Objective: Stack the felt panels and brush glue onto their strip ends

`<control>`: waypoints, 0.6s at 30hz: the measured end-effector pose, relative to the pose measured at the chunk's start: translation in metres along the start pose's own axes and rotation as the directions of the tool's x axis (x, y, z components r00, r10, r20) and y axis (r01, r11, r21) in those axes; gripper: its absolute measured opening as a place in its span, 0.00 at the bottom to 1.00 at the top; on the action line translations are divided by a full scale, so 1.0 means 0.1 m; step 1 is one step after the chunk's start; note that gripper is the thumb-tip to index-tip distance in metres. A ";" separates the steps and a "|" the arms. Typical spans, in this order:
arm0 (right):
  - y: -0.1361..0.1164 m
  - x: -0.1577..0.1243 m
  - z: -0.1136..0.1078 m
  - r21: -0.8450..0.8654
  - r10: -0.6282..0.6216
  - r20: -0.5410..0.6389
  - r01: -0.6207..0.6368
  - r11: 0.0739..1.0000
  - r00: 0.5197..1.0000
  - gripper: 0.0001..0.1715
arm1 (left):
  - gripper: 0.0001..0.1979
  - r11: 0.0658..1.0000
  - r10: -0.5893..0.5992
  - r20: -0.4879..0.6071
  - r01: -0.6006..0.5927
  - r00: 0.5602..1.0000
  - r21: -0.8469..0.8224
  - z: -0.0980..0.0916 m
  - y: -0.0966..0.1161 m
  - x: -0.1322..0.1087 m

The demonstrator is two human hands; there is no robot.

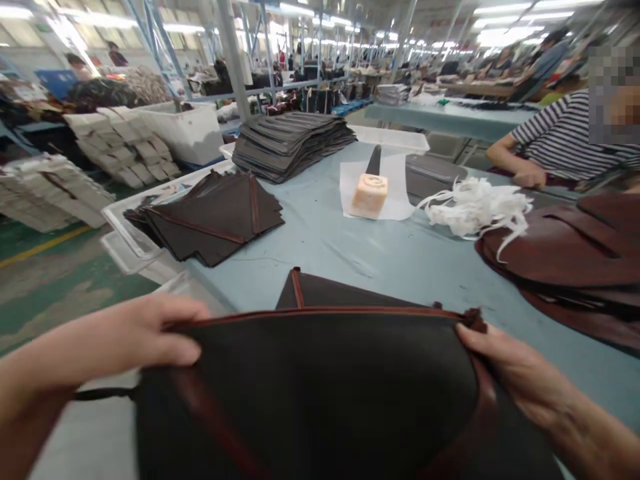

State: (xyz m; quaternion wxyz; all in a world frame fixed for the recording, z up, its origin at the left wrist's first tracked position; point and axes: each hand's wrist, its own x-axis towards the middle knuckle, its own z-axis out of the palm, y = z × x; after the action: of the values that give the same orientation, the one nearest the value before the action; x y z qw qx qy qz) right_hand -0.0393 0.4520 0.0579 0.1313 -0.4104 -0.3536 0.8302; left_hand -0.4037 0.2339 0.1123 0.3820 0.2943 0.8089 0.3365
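A dark brown bag panel (pixel 325 387) with reddish edge trim is held up in front of me over the pale blue table (pixel 380 260). My left hand (pixel 135 337) grips its upper left edge, fingers curled over the rim. My right hand (pixel 505 363) pinches the upper right corner. Behind the panel, a second dark piece (pixel 320 293) with a red-edged corner pokes up.
A stack of dark pieces (pixel 210 217) lies in a white tray at left, and a taller pile (pixel 293 143) sits behind. A beige block (pixel 369 195) rests on white paper, beside white strips (pixel 475 207). Brown leather parts (pixel 570 253) lie at right, near a seated person in stripes (pixel 565 140).
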 end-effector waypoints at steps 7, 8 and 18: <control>0.11 0.41 -1.01 -0.193 -0.007 -0.126 -0.018 0.981 0.992 0.24 | 0.11 0.982 -0.151 -0.135 0.133 0.979 -0.131 1.25 0.16 1.06; 0.18 0.42 -1.06 -0.190 0.015 -0.114 -0.036 0.981 0.993 0.24 | 0.09 0.980 -0.169 -0.138 0.152 0.976 -0.126 1.35 0.08 1.14; 0.52 0.56 -1.27 -0.383 -0.060 -0.265 -0.048 0.922 0.962 0.24 | 0.09 0.918 -0.293 -0.052 0.265 0.955 -0.295 1.36 -0.11 1.24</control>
State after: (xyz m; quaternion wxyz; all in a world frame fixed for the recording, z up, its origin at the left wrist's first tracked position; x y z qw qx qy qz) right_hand 0.0274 0.5037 -0.0636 0.0976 -0.5369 -0.4902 0.6797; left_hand -0.3618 0.3612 -0.0136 0.4255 0.1016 0.8029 0.4048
